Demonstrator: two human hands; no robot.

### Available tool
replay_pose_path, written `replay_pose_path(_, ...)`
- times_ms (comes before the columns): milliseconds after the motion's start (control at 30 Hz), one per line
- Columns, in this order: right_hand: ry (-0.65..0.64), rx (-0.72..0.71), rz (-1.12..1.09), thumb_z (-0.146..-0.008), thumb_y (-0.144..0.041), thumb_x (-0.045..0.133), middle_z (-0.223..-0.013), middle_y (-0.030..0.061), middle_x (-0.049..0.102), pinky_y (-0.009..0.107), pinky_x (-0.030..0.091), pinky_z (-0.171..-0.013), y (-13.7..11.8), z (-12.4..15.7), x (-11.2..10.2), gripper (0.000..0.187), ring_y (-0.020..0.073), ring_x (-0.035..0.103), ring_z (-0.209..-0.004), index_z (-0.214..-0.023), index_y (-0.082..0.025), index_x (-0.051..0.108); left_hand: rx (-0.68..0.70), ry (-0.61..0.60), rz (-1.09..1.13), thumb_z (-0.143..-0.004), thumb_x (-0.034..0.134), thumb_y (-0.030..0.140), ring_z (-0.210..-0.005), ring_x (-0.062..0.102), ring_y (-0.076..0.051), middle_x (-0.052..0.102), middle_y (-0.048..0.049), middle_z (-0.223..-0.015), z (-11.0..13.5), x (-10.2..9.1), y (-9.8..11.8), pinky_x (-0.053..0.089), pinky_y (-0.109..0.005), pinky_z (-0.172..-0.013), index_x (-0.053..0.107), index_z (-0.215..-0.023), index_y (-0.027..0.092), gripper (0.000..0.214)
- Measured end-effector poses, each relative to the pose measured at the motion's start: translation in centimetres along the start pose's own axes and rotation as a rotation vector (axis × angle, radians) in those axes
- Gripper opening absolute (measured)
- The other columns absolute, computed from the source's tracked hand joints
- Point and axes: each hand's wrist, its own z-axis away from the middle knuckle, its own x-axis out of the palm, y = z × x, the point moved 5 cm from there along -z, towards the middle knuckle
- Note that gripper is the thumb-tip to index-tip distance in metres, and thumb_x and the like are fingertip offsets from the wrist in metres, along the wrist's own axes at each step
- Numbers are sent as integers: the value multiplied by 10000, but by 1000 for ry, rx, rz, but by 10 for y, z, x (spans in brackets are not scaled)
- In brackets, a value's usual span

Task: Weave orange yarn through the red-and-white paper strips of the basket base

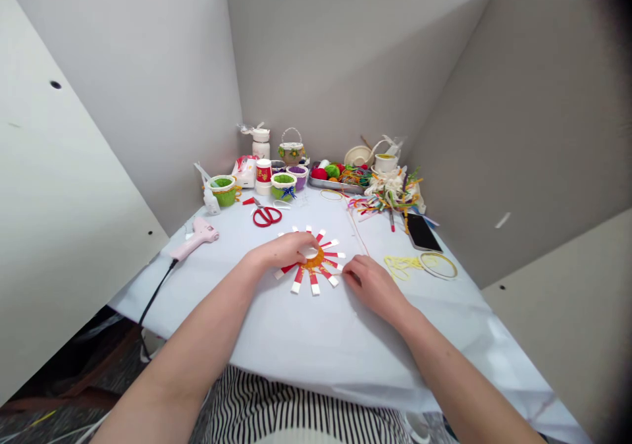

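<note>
A paper cup cut into red, white-tipped strips [315, 288] lies spread out like a sun on the table. Orange yarn [313, 261] is wound between the strips around its round white base. My left hand [289, 249] grips the cup at its middle, thumb and fingers on the base and the yarn ring. To the right of the strips, my right hand [370, 282] is closed in a pinch on the thin loose end of the yarn. A strand runs from near that hand back toward the tray of yarn balls.
Red scissors [267, 217] and a pink glue gun [196, 238] lie at left. Behind stand green baskets [283, 187], a red-and-white cup [263, 172] and a metal tray [338, 185] of yarn. A phone [423, 233], yellow yarn [402, 266] and a hoop [438, 265] lie at right.
</note>
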Motion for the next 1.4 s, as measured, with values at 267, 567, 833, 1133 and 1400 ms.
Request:
replay_pose_path(267,55,129,-86,-869,-159,577,-808,39,650,261,398,-709,18,-44,8,124,167,576,-772,-765,-186,640,11,-1,2,-741,572,78,-1120,596,-225,649,-45,-1227,0,0,-2,468,-331,-983,621,-1158,224,444)
replay_pose_path(567,96,165,-185,-862,-205,577,-785,20,667,254,390,-669,27,-38,20,104,155,574,-715,-779,-195,639,-4,94,-47,-819,619,251,-1064,608,-239,653,-60,-1150,-1,-1,12,472,-343,-967,629,-1132,204,317)
replay_pose_path(833,111,177,-207,-854,-194,578,-789,20,657,259,400,-678,27,-37,19,91,155,573,-725,-787,-193,640,-34,220,-74,-813,650,252,-1154,549,-260,539,-110,-1218,-2,3,11,435,-401,-1044,606,-1159,188,354)
replay_pose_path(1133,122,72,-262,-876,-184,545,-854,39,649,284,445,-765,27,-30,10,102,178,593,-819,-844,-197,642,-45,163,-116,-778,651,261,-1133,578,-262,616,-94,-1228,-1,-3,3,461,-374,-1002,593,-1191,192,423)
replay_pose_path(1400,129,-28,-260,-937,-203,477,-896,56,622,308,470,-781,19,-1,-4,159,185,593,-850,-931,-209,636,-52,69,-108,-766,610,222,-1137,581,-249,644,-60,-1216,4,-10,-5,466,-342,-981,617,-1179,222,413)
